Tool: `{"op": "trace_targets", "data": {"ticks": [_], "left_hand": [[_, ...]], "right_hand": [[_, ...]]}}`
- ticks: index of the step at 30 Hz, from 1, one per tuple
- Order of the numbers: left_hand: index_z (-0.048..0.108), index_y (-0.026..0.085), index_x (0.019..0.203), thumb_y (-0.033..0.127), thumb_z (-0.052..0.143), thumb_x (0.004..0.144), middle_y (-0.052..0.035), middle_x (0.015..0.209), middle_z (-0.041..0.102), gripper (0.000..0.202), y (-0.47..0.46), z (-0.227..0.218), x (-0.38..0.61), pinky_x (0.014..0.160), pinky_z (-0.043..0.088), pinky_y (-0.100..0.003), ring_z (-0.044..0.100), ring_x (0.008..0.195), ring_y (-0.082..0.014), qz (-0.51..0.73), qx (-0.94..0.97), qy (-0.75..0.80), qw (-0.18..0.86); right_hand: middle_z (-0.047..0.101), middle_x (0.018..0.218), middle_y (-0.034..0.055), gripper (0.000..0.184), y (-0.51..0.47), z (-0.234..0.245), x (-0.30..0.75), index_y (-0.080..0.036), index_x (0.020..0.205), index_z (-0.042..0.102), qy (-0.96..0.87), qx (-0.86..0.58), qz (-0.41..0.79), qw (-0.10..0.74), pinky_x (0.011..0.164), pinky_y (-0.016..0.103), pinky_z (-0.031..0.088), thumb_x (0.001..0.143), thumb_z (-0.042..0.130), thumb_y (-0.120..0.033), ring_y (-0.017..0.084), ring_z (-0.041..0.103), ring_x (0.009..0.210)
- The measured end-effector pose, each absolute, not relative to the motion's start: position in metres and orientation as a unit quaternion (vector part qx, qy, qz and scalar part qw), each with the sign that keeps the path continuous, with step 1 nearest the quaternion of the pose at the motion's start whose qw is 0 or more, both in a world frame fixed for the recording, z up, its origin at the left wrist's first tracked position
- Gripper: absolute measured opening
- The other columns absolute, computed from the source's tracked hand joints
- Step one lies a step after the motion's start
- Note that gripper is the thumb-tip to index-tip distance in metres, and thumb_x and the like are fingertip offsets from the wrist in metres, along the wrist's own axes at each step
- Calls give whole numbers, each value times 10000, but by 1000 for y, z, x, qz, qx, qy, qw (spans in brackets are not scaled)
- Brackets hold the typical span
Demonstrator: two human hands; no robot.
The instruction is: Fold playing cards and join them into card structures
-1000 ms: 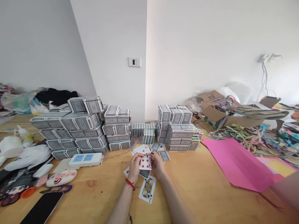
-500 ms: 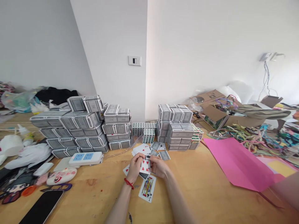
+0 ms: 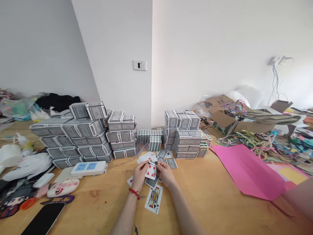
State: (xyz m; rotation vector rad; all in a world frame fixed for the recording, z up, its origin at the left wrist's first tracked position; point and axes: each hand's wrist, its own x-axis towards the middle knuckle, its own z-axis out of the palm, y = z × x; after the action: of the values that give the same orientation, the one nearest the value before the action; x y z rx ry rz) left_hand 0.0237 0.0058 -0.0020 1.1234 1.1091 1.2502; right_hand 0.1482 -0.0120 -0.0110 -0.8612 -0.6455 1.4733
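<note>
Between my two hands is a red heart playing card (image 3: 150, 172), face toward me, with a strip along its top edge turned over. My left hand (image 3: 139, 173) is closed on the card's left side. My right hand (image 3: 166, 173) pinches its upper right corner, where a small dark spot shows at the fingertips. Below them a face-down card (image 3: 151, 182) and a jack of clubs (image 3: 154, 199) lie on the table. Loose cards (image 3: 148, 157) are spread just beyond my hands.
Tall stacks of card-built blocks stand at left (image 3: 83, 140) and right (image 3: 188, 142). A white power strip (image 3: 89, 167), a phone (image 3: 44, 218) and a utility knife (image 3: 58, 199) lie left. Pink paper (image 3: 249, 173), tangled cords (image 3: 254, 142) and another person's arm (image 3: 299, 199) are at right.
The heart card has tilted and moved slightly up and left between my hands. My right fingers have shifted along its top edge. The whole view has shifted slightly.
</note>
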Motion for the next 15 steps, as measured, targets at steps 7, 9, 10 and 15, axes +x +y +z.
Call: {"op": "trace_targets", "data": {"ticks": [7, 9, 10, 15], "left_hand": [[624, 131, 726, 401, 572, 633, -7, 642, 609, 290, 4, -4, 27, 537, 382, -214, 512, 579, -127, 537, 481, 461, 517], [621, 135, 729, 397, 576, 632, -15, 678, 617, 283, 3, -1, 28, 585, 393, -222, 524, 633, -140, 549, 492, 470, 485], [620, 138, 725, 394, 575, 634, -17, 682, 618, 276, 2, 0, 29, 601, 396, -226, 525, 648, -145, 553, 496, 475, 471], [628, 153, 737, 366, 564, 649, -25, 725, 636, 240, 1, 4, 29, 651, 396, -239, 539, 701, -162, 560, 497, 489, 447]], "right_hand": [[521, 528, -39, 280, -8, -17, 141, -163, 644, 567, -327, -419, 567, 629, 454, 202, 360, 571, 660, -416, 76, 437, 443], [524, 529, -39, 275, -8, -16, 140, -159, 644, 574, -343, -426, 552, 629, 443, 191, 337, 569, 663, -409, 73, 427, 446], [526, 531, -39, 271, -9, -15, 139, -158, 643, 576, -350, -429, 547, 628, 441, 187, 329, 568, 664, -403, 71, 424, 450], [531, 555, -30, 256, -13, -8, 138, -156, 650, 581, -373, -427, 544, 619, 465, 190, 348, 589, 649, -395, 77, 440, 480]]}}
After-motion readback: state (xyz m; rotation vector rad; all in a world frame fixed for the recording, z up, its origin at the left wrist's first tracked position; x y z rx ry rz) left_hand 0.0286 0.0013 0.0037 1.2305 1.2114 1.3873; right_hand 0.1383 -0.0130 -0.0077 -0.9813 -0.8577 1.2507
